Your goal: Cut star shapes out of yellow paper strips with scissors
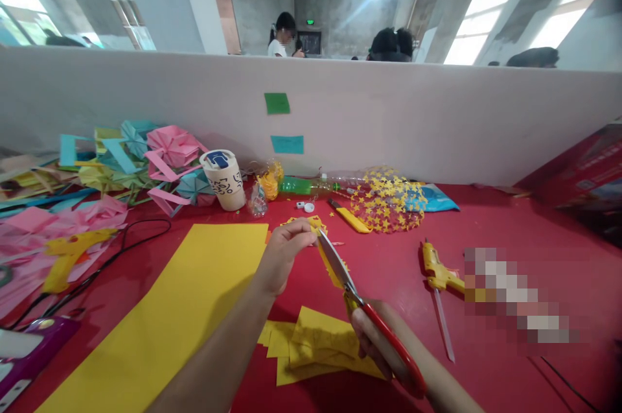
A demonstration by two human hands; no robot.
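Red-handled scissors (359,301) are in my right hand (376,338), which is closed around their handles, with the blades pointing up and left. My left hand (286,251) pinches a small piece of yellow paper (315,223) close to the blade tips. A narrow strip of yellow paper (333,269) shows beside and behind the blades. Below the hands lies a loose pile of yellow paper pieces (311,345). To the left, a large yellow sheet (165,303) lies flat, partly under my left forearm.
Two yellow glue guns lie left (65,257) and right (437,270). A white cup (225,183), a yellow cutter (354,218) and a star-covered clear bag (386,202) stand or lie near the white partition (194,102). Folded colored paper (172,147) fills the back left. People are beyond the partition.
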